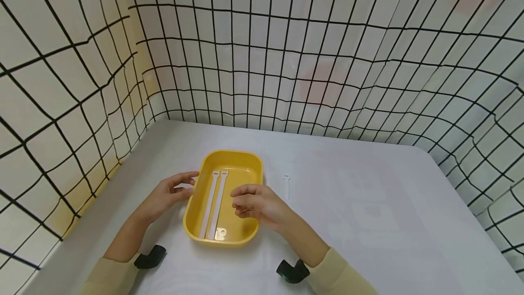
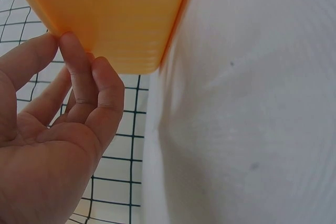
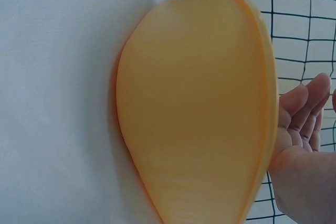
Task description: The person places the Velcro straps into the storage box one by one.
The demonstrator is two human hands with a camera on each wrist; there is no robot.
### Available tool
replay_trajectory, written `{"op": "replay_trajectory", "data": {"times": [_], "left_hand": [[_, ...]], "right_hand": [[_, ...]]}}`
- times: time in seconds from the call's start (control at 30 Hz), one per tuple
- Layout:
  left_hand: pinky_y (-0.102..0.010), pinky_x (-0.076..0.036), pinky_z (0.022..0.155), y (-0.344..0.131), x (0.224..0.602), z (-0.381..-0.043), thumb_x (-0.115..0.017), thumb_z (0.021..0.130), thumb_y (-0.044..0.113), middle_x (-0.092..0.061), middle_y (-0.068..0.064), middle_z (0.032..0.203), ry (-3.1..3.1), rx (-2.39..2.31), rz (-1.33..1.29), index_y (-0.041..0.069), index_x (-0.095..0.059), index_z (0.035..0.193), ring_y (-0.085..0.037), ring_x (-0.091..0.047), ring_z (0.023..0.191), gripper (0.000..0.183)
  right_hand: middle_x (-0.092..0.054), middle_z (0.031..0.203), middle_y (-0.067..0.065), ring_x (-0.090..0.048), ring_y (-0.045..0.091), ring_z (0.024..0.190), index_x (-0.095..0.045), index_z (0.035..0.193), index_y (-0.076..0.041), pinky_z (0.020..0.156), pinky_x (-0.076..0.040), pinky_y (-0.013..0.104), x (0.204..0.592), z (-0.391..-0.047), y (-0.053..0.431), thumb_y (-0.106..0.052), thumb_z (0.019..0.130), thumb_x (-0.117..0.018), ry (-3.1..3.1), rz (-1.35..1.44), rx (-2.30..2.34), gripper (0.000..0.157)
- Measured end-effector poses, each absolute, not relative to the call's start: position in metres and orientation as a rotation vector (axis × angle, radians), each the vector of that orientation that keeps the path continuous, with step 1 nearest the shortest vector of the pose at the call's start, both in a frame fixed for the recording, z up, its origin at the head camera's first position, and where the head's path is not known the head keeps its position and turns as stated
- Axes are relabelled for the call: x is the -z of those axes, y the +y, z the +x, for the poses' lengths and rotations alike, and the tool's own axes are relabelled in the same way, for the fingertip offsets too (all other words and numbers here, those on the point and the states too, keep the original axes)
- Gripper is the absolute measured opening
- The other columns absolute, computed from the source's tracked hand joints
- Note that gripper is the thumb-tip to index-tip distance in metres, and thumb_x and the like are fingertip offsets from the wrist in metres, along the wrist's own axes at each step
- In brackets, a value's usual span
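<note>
A yellow tray [image 1: 225, 242] sits on the white table, left of centre in the head view. Two white strips with slotted square heads, the left strip [image 1: 209, 206] and the right strip [image 1: 219, 204], lie side by side in it lengthwise. My left hand [image 1: 169, 195] pinches the tray's left rim with its fingertips, and some fingers lie against the outer wall [image 2: 121, 19]. Over the tray's right side hovers my right hand [image 1: 259, 206], fingers loosely bent, with nothing seen between them. The right wrist view shows it [image 3: 299, 124] beyond the rim.
A third white strip [image 1: 286, 187] lies on the table [image 1: 368, 222] just right of the tray. Black wire mesh [image 1: 266, 49] over white cloth walls in the back and both sides. A black wrist-worn device [image 1: 150, 257] sits at the left sleeve, another [image 1: 293, 271] at the right.
</note>
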State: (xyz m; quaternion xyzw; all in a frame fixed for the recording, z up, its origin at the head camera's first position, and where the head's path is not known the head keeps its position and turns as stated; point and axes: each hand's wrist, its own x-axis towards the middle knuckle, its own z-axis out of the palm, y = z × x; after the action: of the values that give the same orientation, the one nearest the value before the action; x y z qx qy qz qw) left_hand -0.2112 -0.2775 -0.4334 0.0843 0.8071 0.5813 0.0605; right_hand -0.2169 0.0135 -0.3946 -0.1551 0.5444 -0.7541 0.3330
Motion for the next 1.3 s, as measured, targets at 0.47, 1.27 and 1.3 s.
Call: {"op": "replay_trajectory", "data": {"times": [0.47,1.27,1.3], "left_hand": [[-0.025,-0.049,0.086,-0.278,0.432,-0.21,-0.064,0.095,0.018,-0.051,-0.019,0.123,2.451,-1.737,0.251,0.002,-0.047,0.142,-0.03,-0.058,0.096,0.052],[-0.024,-0.049,0.084,-0.278,0.434,-0.21,-0.063,0.096,0.015,-0.051,-0.021,0.122,2.428,-1.769,0.289,0.0,-0.047,0.142,-0.03,-0.059,0.095,0.051],[-0.024,-0.05,0.084,-0.278,0.434,-0.21,-0.063,0.096,0.015,-0.051,-0.021,0.122,2.43,-1.768,0.288,0.0,-0.047,0.142,-0.03,-0.059,0.095,0.051]], "right_hand": [[-0.065,0.086,0.003,-0.061,0.014,0.074,-0.066,0.099,-0.008,0.074,-0.053,0.027,0.396,-0.219,0.052,-0.001,0.093,-0.057,1.498,-0.404,1.988,0.012],[-0.063,0.081,0.002,-0.062,0.013,0.071,-0.066,0.093,-0.008,0.075,-0.053,0.027,0.42,-0.231,0.1,-0.005,0.094,-0.059,1.671,-0.232,2.007,0.007],[-0.063,0.081,0.002,-0.062,0.013,0.071,-0.066,0.094,-0.008,0.075,-0.053,0.027,0.421,-0.231,0.101,-0.005,0.094,-0.06,1.682,-0.216,2.005,0.006]]}}
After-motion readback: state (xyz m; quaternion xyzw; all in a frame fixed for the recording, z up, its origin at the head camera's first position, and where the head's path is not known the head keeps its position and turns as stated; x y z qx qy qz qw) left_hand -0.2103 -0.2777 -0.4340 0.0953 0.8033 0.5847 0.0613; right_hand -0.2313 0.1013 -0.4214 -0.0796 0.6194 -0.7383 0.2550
